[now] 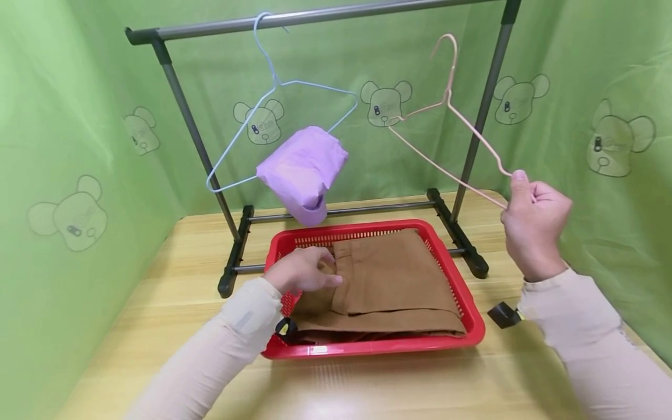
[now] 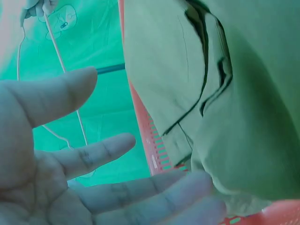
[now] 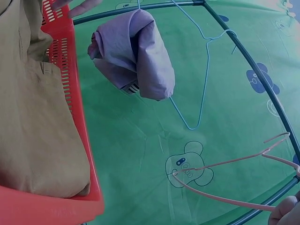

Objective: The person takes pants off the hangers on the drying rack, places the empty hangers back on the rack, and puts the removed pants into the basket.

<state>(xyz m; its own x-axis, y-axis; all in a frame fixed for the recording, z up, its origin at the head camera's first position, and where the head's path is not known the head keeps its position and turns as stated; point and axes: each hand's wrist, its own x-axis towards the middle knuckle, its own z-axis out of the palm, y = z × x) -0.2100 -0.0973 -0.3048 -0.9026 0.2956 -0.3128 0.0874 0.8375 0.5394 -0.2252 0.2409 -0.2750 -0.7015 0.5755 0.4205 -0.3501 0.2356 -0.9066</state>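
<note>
A pink wire hanger (image 1: pixel 450 105) is pinched at one corner by my right hand (image 1: pixel 535 224), its hook free of the rail. My left hand (image 1: pixel 307 271) is over the left part of a red basket (image 1: pixel 378 347), fingers spread beside the waistband of folded brown trousers (image 1: pixel 399 274). The left wrist view shows the left palm and fingers (image 2: pixel 108 154) apart, with nothing between thumb and fingers. A folded purple garment (image 1: pixel 304 166) hangs over the bottom bar of a blue hanger (image 1: pixel 315 86), which is hooked on the rail.
A grey metal rack with a top rail (image 1: pixel 336 16) stands behind the basket on a wooden table (image 1: pixel 178 280). Green curtains (image 1: pixel 63 146) with printed bear heads surround it at the back and sides. Black devices sit at both wrists.
</note>
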